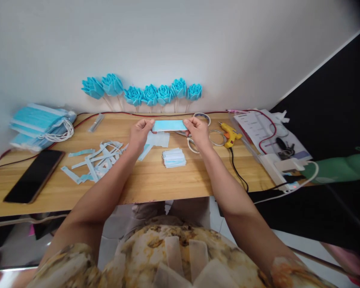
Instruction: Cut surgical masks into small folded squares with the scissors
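Note:
A light-blue strip of face-mask fabric [169,125] is stretched level between my two hands, above the table. My left hand [140,132] pinches its left end between thumb and fingers. At the right end, my right hand [197,129] grips it the same way. Below the strip lie flat pale fabric pieces [159,139] and a small stack of cut mask pieces [174,158]. Scissors [193,146] rest partly hidden by my right hand. Left of my left forearm is a loose heap of trimmed strips [100,160].
Several blue fabric flowers [150,95] on sticks lean against the wall. Folded masks [39,124] and a phone [34,176] lie left. A tape roll [203,118], yellow glue gun [229,135], power strip [277,172] with cords, keys [286,150] and papers [255,128] are right.

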Motion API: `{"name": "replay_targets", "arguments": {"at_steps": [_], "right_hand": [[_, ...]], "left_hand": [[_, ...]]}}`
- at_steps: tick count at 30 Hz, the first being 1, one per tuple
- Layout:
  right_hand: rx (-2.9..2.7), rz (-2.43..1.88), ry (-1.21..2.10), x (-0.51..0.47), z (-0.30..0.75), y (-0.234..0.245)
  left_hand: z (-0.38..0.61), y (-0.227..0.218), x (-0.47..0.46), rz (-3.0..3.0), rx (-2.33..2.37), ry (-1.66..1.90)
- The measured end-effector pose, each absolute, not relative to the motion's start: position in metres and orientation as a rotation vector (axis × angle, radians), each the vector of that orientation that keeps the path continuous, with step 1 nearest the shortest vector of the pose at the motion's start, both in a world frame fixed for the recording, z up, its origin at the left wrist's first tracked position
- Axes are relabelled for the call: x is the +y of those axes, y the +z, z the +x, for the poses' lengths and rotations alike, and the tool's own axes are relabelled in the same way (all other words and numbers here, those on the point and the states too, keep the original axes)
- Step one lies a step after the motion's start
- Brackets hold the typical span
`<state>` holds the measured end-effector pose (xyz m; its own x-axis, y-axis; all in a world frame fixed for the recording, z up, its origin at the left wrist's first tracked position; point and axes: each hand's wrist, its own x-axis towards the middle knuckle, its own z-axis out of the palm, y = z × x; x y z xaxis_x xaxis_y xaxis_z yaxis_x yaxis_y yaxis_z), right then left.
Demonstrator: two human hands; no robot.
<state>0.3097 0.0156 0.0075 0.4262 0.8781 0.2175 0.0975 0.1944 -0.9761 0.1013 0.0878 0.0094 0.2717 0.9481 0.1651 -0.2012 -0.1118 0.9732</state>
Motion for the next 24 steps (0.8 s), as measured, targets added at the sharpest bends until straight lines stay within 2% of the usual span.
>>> {"name": "replay_targets", "arguments": {"at_steps": [8,18,24], "right_hand": [[-0.904,-1.233,0.841,0.016,0.302,0.011],[-1.044,-1.229,1.017,0.013,0.3,0.006],[-1.445,-1.168,0.877,0.005,0.294,0.009]], "left_hand": [[0.102,0.008,0.089,1.281,0.789,1.163],[0.106,0.007,0.089,1.02,0.722,1.15],[0.108,0.011,0.081,1.086,0.709,1.071]]}}
